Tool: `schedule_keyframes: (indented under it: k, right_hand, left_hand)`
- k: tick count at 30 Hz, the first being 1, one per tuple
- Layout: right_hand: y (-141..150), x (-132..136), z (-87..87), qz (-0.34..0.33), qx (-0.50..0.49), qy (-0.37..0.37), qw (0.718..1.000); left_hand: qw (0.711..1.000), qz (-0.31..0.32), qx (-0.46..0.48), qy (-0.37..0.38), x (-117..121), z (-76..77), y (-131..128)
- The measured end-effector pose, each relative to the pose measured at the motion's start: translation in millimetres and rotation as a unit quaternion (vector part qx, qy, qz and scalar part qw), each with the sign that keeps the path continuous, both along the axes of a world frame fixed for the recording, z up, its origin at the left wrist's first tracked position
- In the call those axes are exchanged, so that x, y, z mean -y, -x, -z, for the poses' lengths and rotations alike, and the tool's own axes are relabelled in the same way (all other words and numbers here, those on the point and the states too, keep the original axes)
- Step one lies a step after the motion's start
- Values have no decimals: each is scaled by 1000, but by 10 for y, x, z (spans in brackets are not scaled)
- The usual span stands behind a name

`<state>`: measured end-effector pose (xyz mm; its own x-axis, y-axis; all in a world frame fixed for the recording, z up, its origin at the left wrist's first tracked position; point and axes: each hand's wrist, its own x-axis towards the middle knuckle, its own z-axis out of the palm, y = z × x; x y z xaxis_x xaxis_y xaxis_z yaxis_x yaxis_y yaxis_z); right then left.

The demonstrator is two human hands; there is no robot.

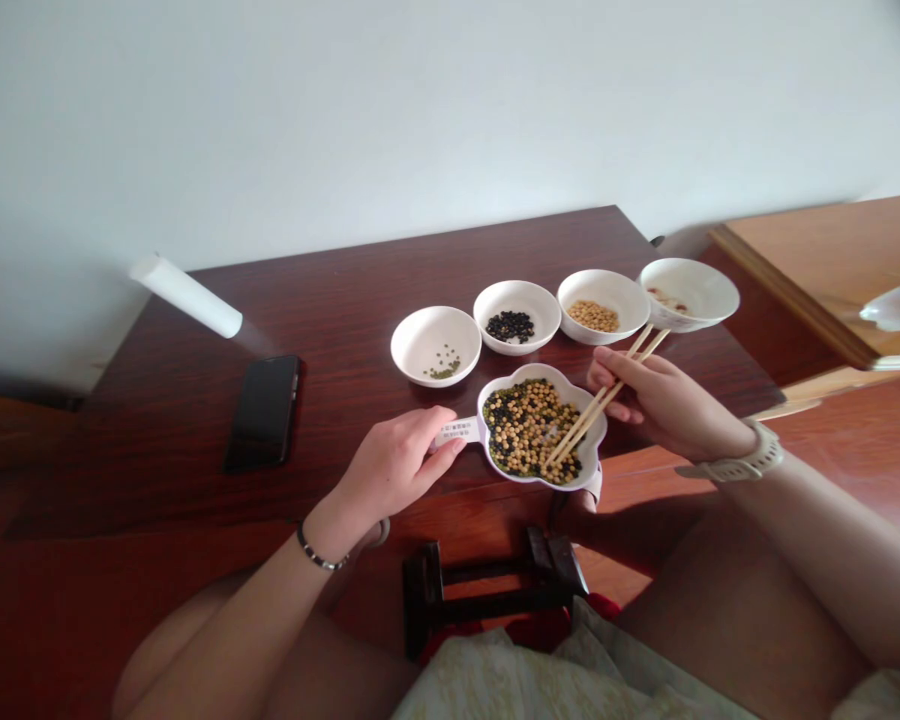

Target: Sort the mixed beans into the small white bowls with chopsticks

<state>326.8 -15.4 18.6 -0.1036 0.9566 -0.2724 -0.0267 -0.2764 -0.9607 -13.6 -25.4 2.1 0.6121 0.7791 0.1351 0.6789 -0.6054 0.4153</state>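
In my view from above, my left hand (394, 465) pinches the labelled handle (457, 432) of a flower-shaped dish (529, 370) near the table's edge. My right hand (664, 405) grips chopsticks (596, 400), their tips down among the mixed beans (521, 430) heaped in that dish. Just beyond stand four white bowls: a green-bean bowl (435, 340), a black-bean bowl (516, 298), a soybean bowl (604, 290) and a bowl of a few reddish beans (690, 285). A phone (262, 412) lies left of them on the dark wooden table (390, 300).

Black phone (262, 413) lying on the dark wood table (345, 300), white tube (186, 296) up by the far corner, little dark wooden stool (491, 590) down below.
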Motion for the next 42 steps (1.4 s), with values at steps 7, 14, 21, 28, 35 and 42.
schedule_keyframes:
  k: [7,14,21,28,35,42]
  right_hand:
    - [-24,-28,17,10,-59,40,997]
    - [-11,-22,-3,-5,-84,48,995]
    - [-141,-28,-86,-7,-30,20,999]
    - [-174,-10,-63,-1,7,18,1000]
    - [-17,16,7,-5,-18,19,1000]
    - [-26,-9,15,-5,-74,44,996]
  left_hand:
    - [1000,3,3,-1,-7,8,3]
    - [1000,2,0,-3,-1,2,-2]
    - [1000,4,-4,0,0,-6,8]
    - [1000,4,-5,6,-6,-13,-8]
    - [1000,3,-8,-2,-7,-22,-6]
    - [1000,-1,-2,-7,1,-18,-9]
